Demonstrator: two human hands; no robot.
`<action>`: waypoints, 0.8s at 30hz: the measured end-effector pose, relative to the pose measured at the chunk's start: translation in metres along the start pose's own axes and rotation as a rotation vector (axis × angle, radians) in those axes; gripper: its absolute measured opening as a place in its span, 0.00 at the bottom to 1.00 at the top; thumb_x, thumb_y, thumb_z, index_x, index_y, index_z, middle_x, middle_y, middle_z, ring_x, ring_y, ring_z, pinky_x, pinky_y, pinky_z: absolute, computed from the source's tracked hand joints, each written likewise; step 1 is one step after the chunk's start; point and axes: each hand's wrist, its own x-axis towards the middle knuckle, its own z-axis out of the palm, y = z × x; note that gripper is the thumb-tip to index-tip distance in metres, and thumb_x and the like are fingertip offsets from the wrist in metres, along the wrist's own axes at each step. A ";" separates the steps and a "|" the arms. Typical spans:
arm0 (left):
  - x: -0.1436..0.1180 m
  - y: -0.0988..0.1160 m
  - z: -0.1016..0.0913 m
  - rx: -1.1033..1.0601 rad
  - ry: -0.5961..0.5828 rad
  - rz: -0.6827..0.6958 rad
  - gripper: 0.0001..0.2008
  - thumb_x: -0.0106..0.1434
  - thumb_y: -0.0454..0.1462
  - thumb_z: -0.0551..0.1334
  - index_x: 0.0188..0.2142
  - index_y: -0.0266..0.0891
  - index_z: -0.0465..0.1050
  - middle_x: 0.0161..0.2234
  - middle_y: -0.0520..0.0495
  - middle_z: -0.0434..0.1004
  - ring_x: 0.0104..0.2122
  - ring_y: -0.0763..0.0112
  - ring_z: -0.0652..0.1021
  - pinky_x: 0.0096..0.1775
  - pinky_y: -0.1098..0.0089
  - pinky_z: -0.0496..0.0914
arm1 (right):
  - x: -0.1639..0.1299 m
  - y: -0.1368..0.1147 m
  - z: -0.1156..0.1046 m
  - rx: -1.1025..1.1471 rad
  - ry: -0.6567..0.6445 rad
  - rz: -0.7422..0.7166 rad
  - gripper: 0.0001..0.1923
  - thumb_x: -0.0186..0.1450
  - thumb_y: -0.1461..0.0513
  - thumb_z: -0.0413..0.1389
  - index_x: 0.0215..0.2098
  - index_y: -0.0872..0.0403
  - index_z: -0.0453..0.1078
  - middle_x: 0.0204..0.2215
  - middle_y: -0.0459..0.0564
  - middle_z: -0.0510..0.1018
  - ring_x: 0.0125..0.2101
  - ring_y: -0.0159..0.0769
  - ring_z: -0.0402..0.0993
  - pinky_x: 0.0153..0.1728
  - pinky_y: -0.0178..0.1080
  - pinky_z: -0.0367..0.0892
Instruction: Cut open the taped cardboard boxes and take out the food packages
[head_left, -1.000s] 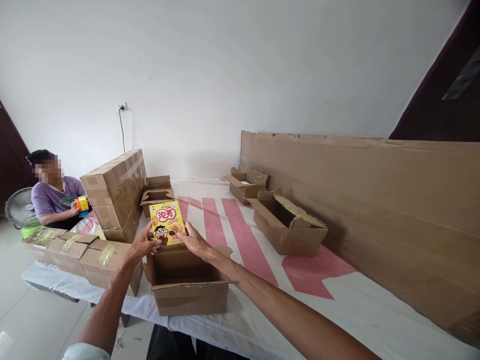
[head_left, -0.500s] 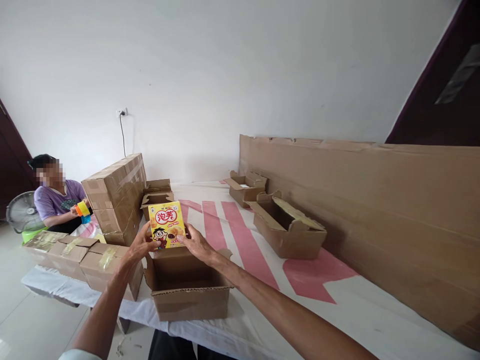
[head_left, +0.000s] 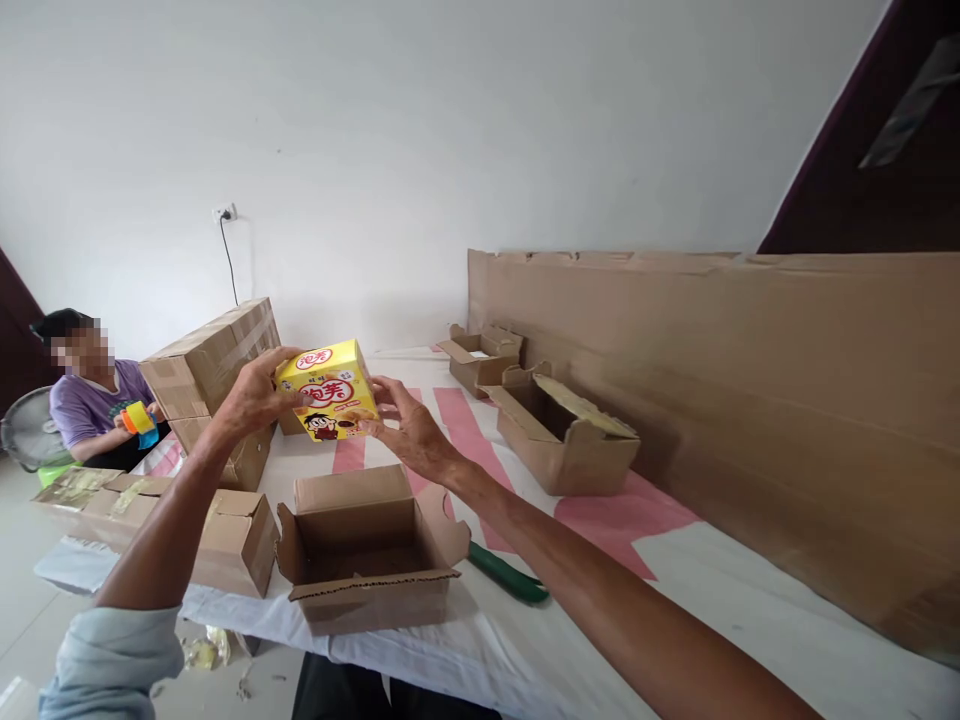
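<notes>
The yellow snack box (head_left: 327,390), printed with red characters and a cartoon face, tilts with its top panel showing, raised at about twelve o'clock above the open brown carton (head_left: 367,560), whose flaps stand spread.

Table (head_left: 675,610) under white cloth with pink stripes. Open carton (head_left: 367,560) at near edge; green object (head_left: 510,574) just right of it, taped boxes (head_left: 225,535) left, two open cartons (head_left: 566,440) beyond
</notes>
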 end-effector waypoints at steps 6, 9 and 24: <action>0.020 -0.036 -0.016 0.432 0.080 -0.017 0.27 0.56 0.39 0.74 0.55 0.38 0.77 0.49 0.46 0.82 0.47 0.59 0.80 0.53 0.60 0.75 | -0.045 0.051 -0.049 -0.196 0.243 0.164 0.30 0.68 0.46 0.57 0.62 0.53 0.70 0.52 0.60 0.81 0.53 0.51 0.77 0.54 0.55 0.74; 0.014 -0.075 -0.003 0.576 -0.003 -0.198 0.27 0.52 0.35 0.75 0.53 0.40 0.78 0.50 0.44 0.82 0.49 0.56 0.79 0.56 0.59 0.72 | -0.095 0.088 -0.065 -0.218 0.284 0.318 0.30 0.67 0.45 0.55 0.58 0.56 0.72 0.47 0.59 0.82 0.47 0.48 0.80 0.51 0.52 0.75; 0.024 -0.212 0.071 0.516 -0.194 -0.522 0.21 0.44 0.34 0.75 0.41 0.40 0.83 0.33 0.50 0.82 0.39 0.57 0.80 0.44 0.64 0.74 | -0.177 0.158 -0.096 -0.234 0.412 0.570 0.25 0.62 0.44 0.56 0.48 0.50 0.78 0.39 0.53 0.85 0.36 0.45 0.82 0.40 0.45 0.79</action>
